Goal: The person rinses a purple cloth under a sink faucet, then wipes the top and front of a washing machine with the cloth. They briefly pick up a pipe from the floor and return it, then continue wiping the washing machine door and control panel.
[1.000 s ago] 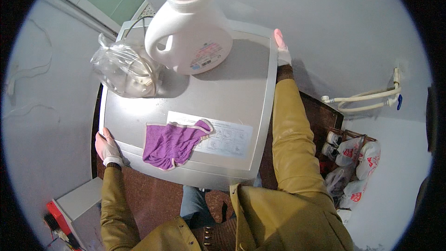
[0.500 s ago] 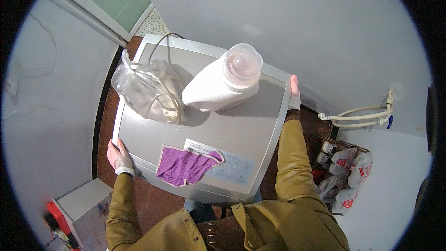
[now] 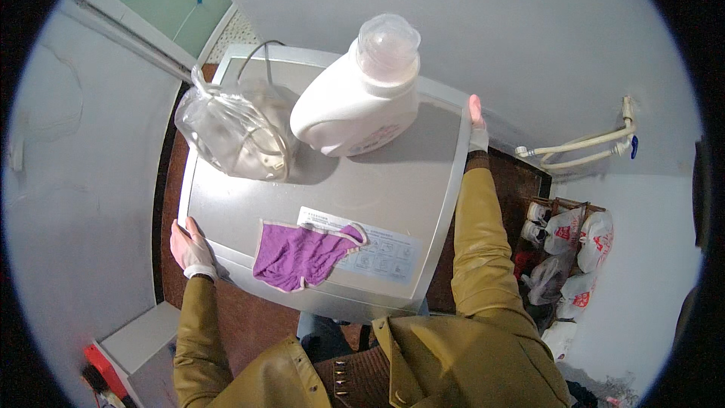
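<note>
A silver-grey washing machine (image 3: 377, 185) stands in front of me, seen from above. My left hand (image 3: 190, 248), in a thin pale glove, holds its near left edge, thumb toward the top and fingers along the side. At the far right corner my right hand (image 3: 477, 122), also gloved, grips the side edge, its fingers partly hidden. On the lid stand a large white detergent bottle (image 3: 355, 106) with a clear cap and a clear plastic bag (image 3: 234, 136) holding a pale hose. A purple cloth (image 3: 298, 257) with light trim lies nearer me, partly over a printed label sheet (image 3: 389, 253).
Grey walls rise behind and left of the machine. A cream hose (image 3: 581, 147) hangs from the right wall. A rack (image 3: 563, 204) with shoes and plastic bags stands at lower right, a white cabinet (image 3: 140, 340) at lower left. A glass-panelled door (image 3: 170, 0) is at far left.
My view has shifted, so the bottle, bag and cloth appear higher in the picture. Both hands keep their places on the machine's edges. Whether the machine itself moved is unclear.
</note>
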`<state>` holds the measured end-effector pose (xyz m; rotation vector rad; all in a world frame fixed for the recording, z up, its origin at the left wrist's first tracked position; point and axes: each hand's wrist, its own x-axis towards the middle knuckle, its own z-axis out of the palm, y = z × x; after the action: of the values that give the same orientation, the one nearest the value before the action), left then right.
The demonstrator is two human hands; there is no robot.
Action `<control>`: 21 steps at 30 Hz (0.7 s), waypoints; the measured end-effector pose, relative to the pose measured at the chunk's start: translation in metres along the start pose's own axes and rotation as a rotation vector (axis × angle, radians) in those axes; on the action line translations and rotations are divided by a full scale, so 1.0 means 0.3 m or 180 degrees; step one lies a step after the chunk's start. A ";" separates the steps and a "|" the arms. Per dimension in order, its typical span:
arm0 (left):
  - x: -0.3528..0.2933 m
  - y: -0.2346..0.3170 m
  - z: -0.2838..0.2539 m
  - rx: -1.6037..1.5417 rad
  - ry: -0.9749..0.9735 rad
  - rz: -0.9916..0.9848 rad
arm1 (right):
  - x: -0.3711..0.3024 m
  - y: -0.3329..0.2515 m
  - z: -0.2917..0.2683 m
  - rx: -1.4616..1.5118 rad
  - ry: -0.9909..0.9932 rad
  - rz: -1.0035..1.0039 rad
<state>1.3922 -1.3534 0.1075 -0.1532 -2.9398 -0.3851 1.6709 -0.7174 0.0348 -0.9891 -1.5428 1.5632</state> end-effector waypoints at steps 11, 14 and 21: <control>0.036 -0.035 0.027 -0.0069 -0.0270 -0.0111 | -0.092 0.044 -0.043 0.0821 0.0444 0.0406; 0.034 -0.032 0.025 -0.0038 -0.0300 -0.0029 | -0.046 0.125 -0.096 0.0727 0.0556 0.0636; 0.036 0.014 -0.029 -0.0010 -0.0364 -0.0030 | -0.038 0.089 -0.148 -0.0042 0.0854 0.0558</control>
<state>1.3834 -1.3508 0.1189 -0.1671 -3.0537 -0.3950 1.7162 -0.7084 0.0088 -1.3133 -1.3112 1.4676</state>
